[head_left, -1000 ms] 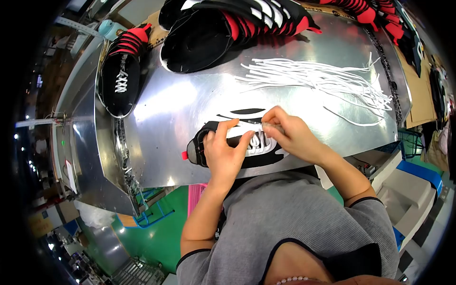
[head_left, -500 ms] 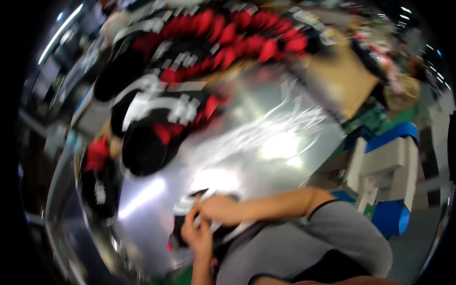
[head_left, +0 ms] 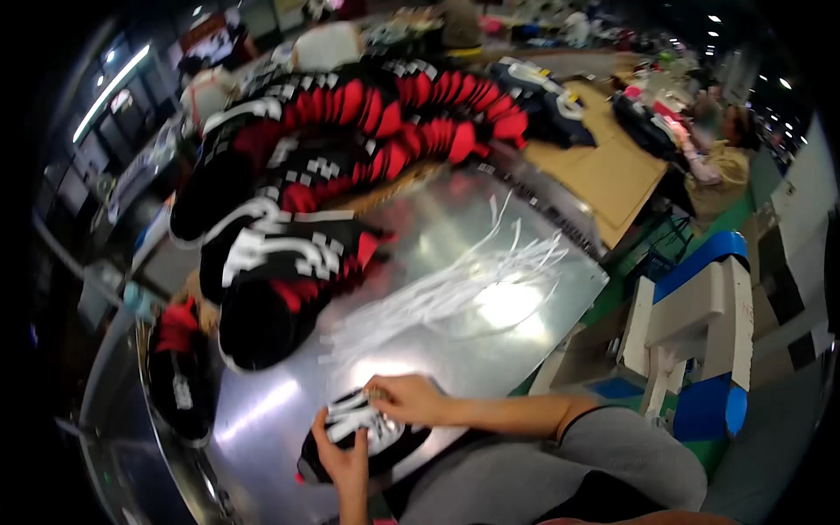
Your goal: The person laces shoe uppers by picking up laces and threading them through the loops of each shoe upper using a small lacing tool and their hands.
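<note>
A black shoe upper (head_left: 402, 449) with white lacing and a touch of red lies on the metal table before me. My left hand (head_left: 343, 459) grips it at the near left, thumb and forefinger spread over its surface. At its upper side my right hand (head_left: 409, 400) is closed in a pinch at the white shoelace (head_left: 352, 418); blur hides the exact fingertip contact. Beyond both hands lies a loose bundle of white laces (head_left: 437, 293) on the metal tabletop (head_left: 262, 437).
Long rows of nested black uppers with red linings (head_left: 350, 109) curve across the back left. A single black and red shoe (head_left: 181, 381) stands at the left edge. Brown cardboard (head_left: 604, 166) lies at the back right, and a white and blue rack (head_left: 700, 324) stands to the right.
My hands were close together over the upper; now they are apart, the right higher and the left spread on the near side. The view has shifted and sharpened.
</note>
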Demonstrator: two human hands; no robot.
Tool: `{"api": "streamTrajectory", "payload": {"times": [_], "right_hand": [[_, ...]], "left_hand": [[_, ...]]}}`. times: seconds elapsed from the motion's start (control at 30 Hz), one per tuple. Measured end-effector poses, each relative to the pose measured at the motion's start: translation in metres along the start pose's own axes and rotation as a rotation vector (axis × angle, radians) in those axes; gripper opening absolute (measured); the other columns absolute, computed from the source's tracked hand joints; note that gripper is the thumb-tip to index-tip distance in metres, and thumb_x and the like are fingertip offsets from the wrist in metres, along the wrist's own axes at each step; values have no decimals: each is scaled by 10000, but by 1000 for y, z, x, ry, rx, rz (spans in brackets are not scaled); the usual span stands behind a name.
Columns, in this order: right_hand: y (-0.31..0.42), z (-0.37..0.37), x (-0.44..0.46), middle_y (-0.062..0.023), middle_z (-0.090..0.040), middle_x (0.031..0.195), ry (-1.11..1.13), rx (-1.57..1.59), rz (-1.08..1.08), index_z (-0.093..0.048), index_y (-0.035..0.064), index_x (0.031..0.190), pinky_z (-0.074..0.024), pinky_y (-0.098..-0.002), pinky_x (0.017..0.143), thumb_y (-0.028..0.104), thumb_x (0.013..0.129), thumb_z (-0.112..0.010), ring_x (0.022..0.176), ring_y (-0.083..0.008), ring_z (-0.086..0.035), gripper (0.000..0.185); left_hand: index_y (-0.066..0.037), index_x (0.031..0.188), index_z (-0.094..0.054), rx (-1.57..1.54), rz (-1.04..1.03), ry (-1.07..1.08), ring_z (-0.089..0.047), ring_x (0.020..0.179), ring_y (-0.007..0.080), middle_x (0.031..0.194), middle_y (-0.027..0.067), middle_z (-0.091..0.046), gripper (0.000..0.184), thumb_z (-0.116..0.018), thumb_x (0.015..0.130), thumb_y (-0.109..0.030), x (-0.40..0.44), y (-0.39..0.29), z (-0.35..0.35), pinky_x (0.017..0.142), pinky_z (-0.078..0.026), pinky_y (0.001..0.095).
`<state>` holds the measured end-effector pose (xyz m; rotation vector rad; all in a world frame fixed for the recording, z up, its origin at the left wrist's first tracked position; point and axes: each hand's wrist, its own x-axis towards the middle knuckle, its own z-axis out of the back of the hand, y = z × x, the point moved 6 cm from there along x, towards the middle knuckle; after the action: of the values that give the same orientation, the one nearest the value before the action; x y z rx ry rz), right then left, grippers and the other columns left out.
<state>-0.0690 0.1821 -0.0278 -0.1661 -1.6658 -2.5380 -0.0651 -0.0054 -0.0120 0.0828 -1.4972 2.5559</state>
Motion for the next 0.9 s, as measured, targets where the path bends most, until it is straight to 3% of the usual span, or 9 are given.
{"api": "streamTrajectory", "payload": {"times": [0.17, 0.2, 0.23, 0.33, 0.47, 0.57, 0.63, 0.83, 0.9], "right_hand": [[-2, -6, 1, -59, -651, 662, 23, -34, -67, -645, 112, 1065, -475, -292, 492, 129, 884, -638, 537, -137, -643, 182], [-1, -6, 1, -57, -643, 642, -3, -38, -28, -639, 107, 1077, -456, -281, 466, 82, 875, -642, 496, -123, -625, 204], [1, -4, 0, -80, -684, 755, -9, -79, -74, -646, 121, 1062, -512, -353, 575, 179, 877, -626, 618, -229, -670, 195], [2, -4, 3, -83, -688, 800, -119, 26, 0, -664, 100, 1071, -512, -307, 557, 116, 851, -664, 630, -205, -677, 221], [25, -1, 3, -45, -615, 732, 67, 63, 271, -676, 94, 1058, -446, -256, 507, 44, 795, -719, 581, -139, -596, 271], [54, -9, -9, -2, -600, 735, 131, -200, 615, -665, 144, 971, -451, -316, 482, 62, 738, -721, 600, -179, -616, 253], [48, -18, -6, 12, -579, 722, 88, -176, 580, -642, 147, 908, -443, -336, 477, 75, 697, -730, 616, -191, -611, 239], [45, -15, -5, 5, -596, 731, 144, -38, 439, -652, 152, 858, -453, -321, 496, 86, 732, -708, 613, -179, -606, 153], [90, -13, -30, -22, -576, 643, 186, 237, 769, -685, 104, 857, -412, -302, 431, 33, 762, -706, 511, -175, -560, 120]], "left_hand": [[-11, 1408, -397, 95, 27, -69, -540, 1143, 225, 1270, 133, -534, 694, -698, 784, 20, 3, 3, -7, 1012, -420, 317], [-21, 1403, -403, 11, 102, -5, -551, 1111, 207, 1247, 119, -542, 685, -700, 787, 30, 6, 6, -9, 993, -434, 311], [-31, 1397, -409, -87, 161, 58, -562, 1079, 188, 1224, 105, -551, 677, -701, 790, 40, 6, 7, -4, 975, -448, 304], [-63, 1395, -416, -537, 348, 368, -575, 1001, 126, 1168, 80, -576, 681, -707, 791, 57, 1, -8, 4, 920, -482, 295], [-62, 1362, -431, -530, 408, 301, -589, 968, 126, 1106, 69, -612, 609, -689, 822, 50, 2, 2, 5, 891, -483, 282], [-67, 1355, -430, -557, 426, 321, -600, 949, 121, 1069, 63, -627, 577, -680, 846, 42, 0, 2, 0, 868, -481, 264], [-70, 1335, -437, -521, 401, 342, -578, 797, 66, 965, 27, -632, 573, -685, 838, 65, 2, 2, -1, 699, -473, 204], [-55, 1303, -471, -442, 414, 210, -624, 793, 109, 922, 64, -645, 419, -647, 925, -88, 8, 13, 4, 697, -512, 243], [-44, 1270, -497, -514, 340, 111, -624, 758, 117, 889, 86, -647, 364, -627, 951, -162, 17, 23, -4, 676, -517, 262]]}}
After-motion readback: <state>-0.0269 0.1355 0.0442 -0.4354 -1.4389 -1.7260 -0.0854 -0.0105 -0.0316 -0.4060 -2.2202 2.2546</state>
